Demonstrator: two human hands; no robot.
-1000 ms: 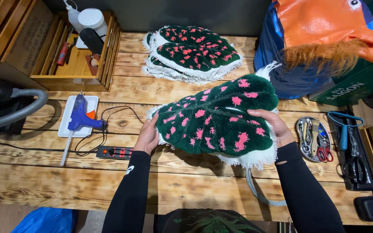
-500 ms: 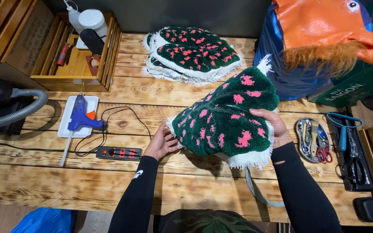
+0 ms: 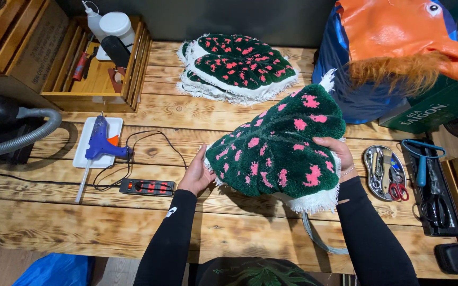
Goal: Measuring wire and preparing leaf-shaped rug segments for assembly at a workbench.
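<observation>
Two bare hands, no gloves. Left hand with fingers close together. Right hand with a thin bracelet at the wrist. Long black sleeves on both arms, snug and smooth, down to the wrists. Left sleeve with a small white mark near the cuff, curved like a little swoosh. Right sleeve with a tiny hole or light spot near the cuff. Dark shirt front at the bottom edge, with a green leaf print on it.
</observation>
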